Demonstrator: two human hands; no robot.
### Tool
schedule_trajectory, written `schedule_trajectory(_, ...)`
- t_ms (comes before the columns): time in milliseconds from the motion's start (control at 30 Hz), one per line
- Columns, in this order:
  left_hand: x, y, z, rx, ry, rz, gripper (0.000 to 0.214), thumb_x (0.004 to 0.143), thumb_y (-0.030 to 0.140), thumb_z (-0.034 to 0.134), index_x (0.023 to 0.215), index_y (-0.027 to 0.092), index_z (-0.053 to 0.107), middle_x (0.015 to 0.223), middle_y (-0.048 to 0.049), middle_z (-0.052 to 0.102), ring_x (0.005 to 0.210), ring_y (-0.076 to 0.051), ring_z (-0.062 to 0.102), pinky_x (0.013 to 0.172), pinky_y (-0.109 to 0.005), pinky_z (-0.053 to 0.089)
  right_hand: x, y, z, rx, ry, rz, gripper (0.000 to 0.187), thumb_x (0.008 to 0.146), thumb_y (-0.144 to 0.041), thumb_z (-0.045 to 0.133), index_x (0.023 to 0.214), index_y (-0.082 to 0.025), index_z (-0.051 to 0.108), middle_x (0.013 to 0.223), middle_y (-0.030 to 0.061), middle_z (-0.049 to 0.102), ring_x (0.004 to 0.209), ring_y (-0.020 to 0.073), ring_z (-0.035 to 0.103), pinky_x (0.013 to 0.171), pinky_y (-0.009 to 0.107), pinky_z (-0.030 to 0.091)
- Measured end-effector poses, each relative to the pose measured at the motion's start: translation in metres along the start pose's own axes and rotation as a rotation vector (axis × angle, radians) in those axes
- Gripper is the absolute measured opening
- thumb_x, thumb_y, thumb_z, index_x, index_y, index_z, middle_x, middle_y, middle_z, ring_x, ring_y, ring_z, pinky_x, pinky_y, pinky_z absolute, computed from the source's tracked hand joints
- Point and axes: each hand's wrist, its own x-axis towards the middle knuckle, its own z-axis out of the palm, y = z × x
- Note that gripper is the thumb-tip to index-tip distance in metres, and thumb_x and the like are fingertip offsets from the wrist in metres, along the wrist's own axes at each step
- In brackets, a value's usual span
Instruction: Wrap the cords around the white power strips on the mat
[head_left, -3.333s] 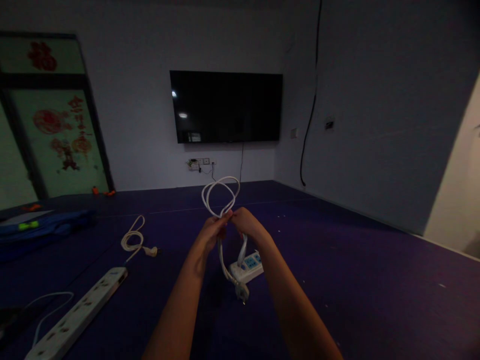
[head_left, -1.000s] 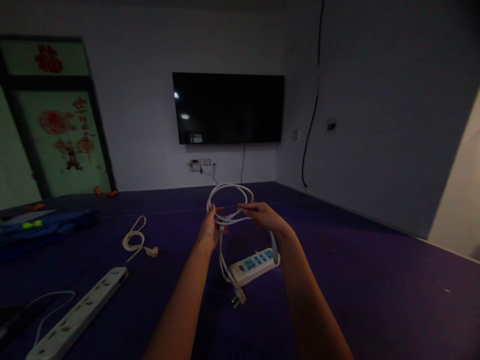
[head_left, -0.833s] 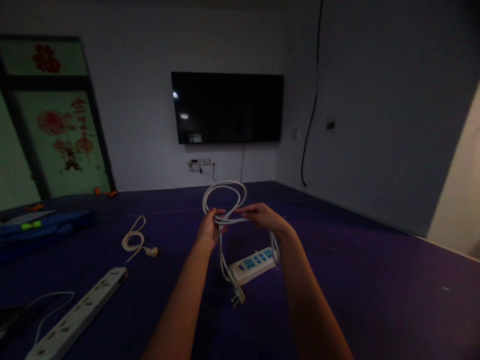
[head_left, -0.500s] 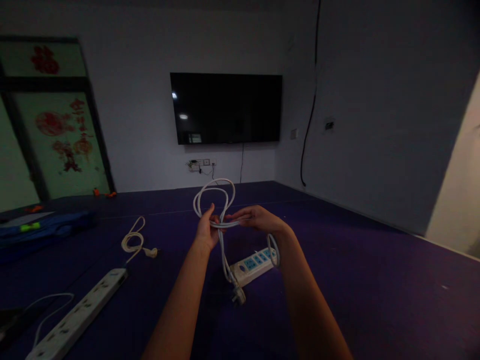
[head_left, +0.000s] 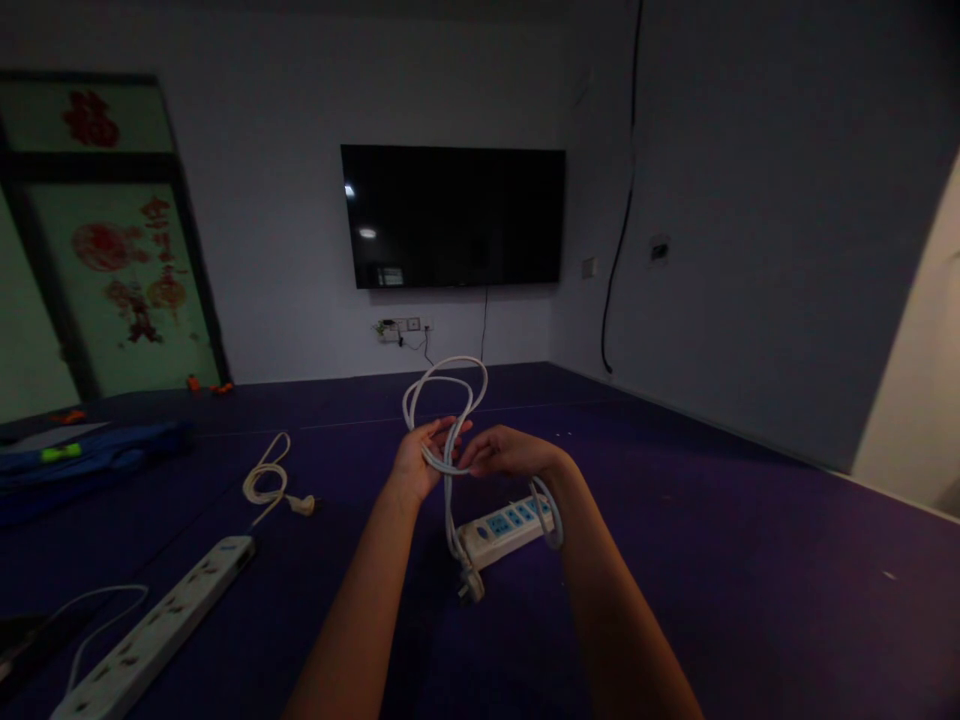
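White looped cable (head_left: 446, 385): plain white throughout, ending in a white plug (head_left: 470, 588). Short white plastic power strip (head_left: 506, 522): socket faces bright blue. Deep purple floor mat (head_left: 750, 560): unpatterned, a few pale specks. Long white power strip (head_left: 157, 630), far left: a row of dark socket holes. Coiled cream cord (head_left: 264, 480). Black flat wall screen (head_left: 452, 215): two small white glints. Pale green glass door (head_left: 120, 270): red paper-cut motifs. Blue fabric bag (head_left: 112, 450): one lime-green patch.

No legible text, red paper-cut signs (head_left: 101, 245) on the glass door (head_left: 45, 340) too blurred to read
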Motion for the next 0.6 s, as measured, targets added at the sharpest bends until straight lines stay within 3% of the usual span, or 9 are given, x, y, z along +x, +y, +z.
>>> schedule_trajectory(167, 0.000, 0.001, 0.000, 0.022, 0.003, 0.017, 0.017, 0.082, 0.012, 0.046, 0.090, 0.008, 0.061, 0.087, -0.0163, 0.071, 0.050, -0.013, 0.060, 0.045, -0.023, 0.047, 0.003, 0.009, 0.000, 0.046, -0.037, 0.053, 0.029, 0.057, -0.020, 0.073, 0.084, -0.015, 0.064, 0.069, -0.0015, 0.067, 0.043, 0.0042, 0.047, 0.043, 0.017, 0.034)
schedule_trajectory(300, 0.000, -0.001, 0.001, 0.044, 0.001, 0.041, 0.021, 0.082, 0.009, 0.044, 0.090, 0.005, 0.063, 0.087, -0.0178, 0.071, 0.047, -0.010, 0.055, 0.040, -0.020, 0.041, 0.006, 0.020, -0.004, 0.025, 0.007, 0.143, 0.036, 0.050, -0.017, 0.076, 0.084, -0.015, 0.065, 0.066, -0.0006, 0.068, 0.056, 0.0110, 0.060, 0.056, 0.023, 0.045)
schedule_trajectory(500, 0.000, -0.004, 0.003, 0.071, -0.004, 0.045, 0.022, 0.082, 0.008, 0.043, 0.086, 0.006, 0.065, 0.087, -0.0184, 0.070, 0.050, -0.010, 0.054, 0.042, -0.019, 0.040, 0.009, 0.027, -0.007, -0.342, 0.072, 0.159, 0.023, 0.046, -0.017, 0.076, 0.070, -0.017, 0.074, 0.062, -0.0003, 0.068, 0.059, 0.0136, 0.059, 0.056, 0.023, 0.042)
schedule_trajectory(600, -0.001, -0.003, 0.004, 0.076, -0.011, 0.026, 0.023, 0.082, 0.007, 0.043, 0.086, 0.005, 0.065, 0.083, -0.0184, 0.070, 0.050, -0.010, 0.053, 0.041, -0.019, 0.039, 0.014, 0.032, -0.007, -0.446, 0.182, 0.194, 0.016, 0.046, -0.016, 0.074, 0.062, -0.018, 0.075, 0.054, -0.0014, 0.065, 0.054, 0.0125, 0.055, 0.052, 0.022, 0.038)
